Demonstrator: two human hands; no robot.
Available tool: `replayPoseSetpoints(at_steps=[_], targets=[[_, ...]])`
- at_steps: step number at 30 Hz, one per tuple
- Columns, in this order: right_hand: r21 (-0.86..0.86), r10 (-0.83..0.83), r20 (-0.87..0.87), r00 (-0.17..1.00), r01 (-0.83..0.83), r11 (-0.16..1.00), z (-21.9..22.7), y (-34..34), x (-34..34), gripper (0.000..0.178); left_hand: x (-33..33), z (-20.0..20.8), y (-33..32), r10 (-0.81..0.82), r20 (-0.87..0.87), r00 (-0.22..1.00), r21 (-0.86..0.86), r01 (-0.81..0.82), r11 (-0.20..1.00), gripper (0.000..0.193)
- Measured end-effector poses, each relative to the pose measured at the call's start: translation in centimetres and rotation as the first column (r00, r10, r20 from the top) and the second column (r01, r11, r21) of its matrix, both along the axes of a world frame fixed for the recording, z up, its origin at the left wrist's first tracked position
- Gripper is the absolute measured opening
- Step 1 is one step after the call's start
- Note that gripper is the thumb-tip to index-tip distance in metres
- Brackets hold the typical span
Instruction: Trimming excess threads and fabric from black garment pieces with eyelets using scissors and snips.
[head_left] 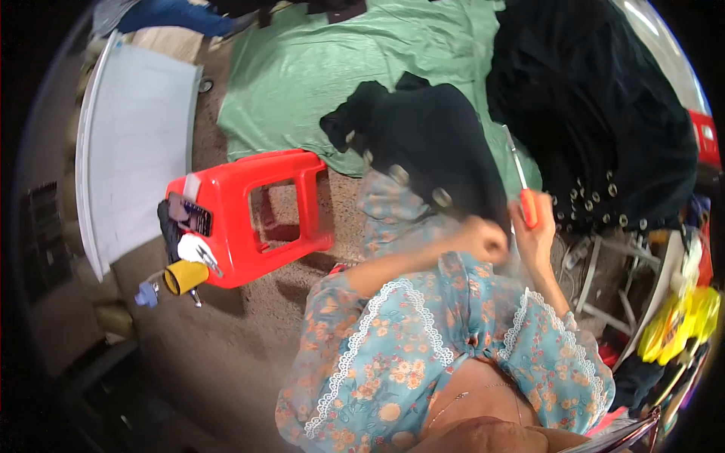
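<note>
A black cloth (pixel 442 128) with a row of metal eyelets (pixel 399 175) spreads over my lap and onto the green sheet. At its near edge is my left hand (pixel 483 240), smeared by motion, its fingers curled; whether they hold the cloth I cannot tell. My right hand (pixel 538 235), just to the right of the cloth, is closed round the orange handle of a slim tool (pixel 528 205). Its thin metal shaft points up and away from me, and the exact kind of tool is unclear. My left forearm crosses low in front of my body.
To the left stands a red plastic stool (pixel 226 219) bearing a phone (pixel 190 214), a yellow roll (pixel 186 278) and small metal tools. A white panel (pixel 143 143) is beyond it. Black eyeleted cloth (pixel 589 98) is heaped at right, near a yellow bag (pixel 680 325). A green sheet (pixel 302 68) covers the floor ahead.
</note>
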State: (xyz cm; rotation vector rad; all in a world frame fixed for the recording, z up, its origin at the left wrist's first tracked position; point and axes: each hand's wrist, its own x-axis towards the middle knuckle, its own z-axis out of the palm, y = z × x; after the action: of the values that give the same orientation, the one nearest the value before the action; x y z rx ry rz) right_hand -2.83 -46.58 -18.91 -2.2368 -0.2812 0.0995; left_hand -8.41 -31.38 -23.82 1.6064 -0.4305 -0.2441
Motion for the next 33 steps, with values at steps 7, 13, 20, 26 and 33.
replayPoseSetpoints(at_steps=[7, 13, 20, 26, 33], targets=[[0.115, 0.211, 0.163, 0.964, -0.231, 0.966, 1.9, 6.5, 5.0, 0.036, 1.8, 2.6, 7.2, -0.086, -0.217, 0.972, 0.012, 0.091, 0.996, 0.03], [-0.039, 0.405, 0.034, 0.913, -0.404, 0.914, 1.7, 10.6, 3.7, 0.053, -3.0, -12.1, 22.0, 0.76, -0.647, -0.061, 0.279, -0.947, 0.161, 0.022], [0.184, 0.449, 0.029, 0.893, -0.447, 0.876, 1.9, 13.7, 2.8, 0.078, 2.5, -0.8, 14.8, 0.862, -0.425, 0.277, -0.019, -0.955, 0.297, 0.011], [0.69, 0.51, -0.223, 0.831, -0.235, 0.685, 4.6, 12.2, 5.1, 0.079, 0.6, 8.1, 6.4, 0.726, 0.34, 0.597, -0.002, -0.772, 0.636, 0.015], [0.348, 0.515, -0.401, 0.757, -0.395, 0.85, 1.3, 9.0, 6.6, 0.062, 1.7, 6.1, 9.3, 0.121, -0.005, 0.993, 0.242, -0.116, 0.963, 0.023]])
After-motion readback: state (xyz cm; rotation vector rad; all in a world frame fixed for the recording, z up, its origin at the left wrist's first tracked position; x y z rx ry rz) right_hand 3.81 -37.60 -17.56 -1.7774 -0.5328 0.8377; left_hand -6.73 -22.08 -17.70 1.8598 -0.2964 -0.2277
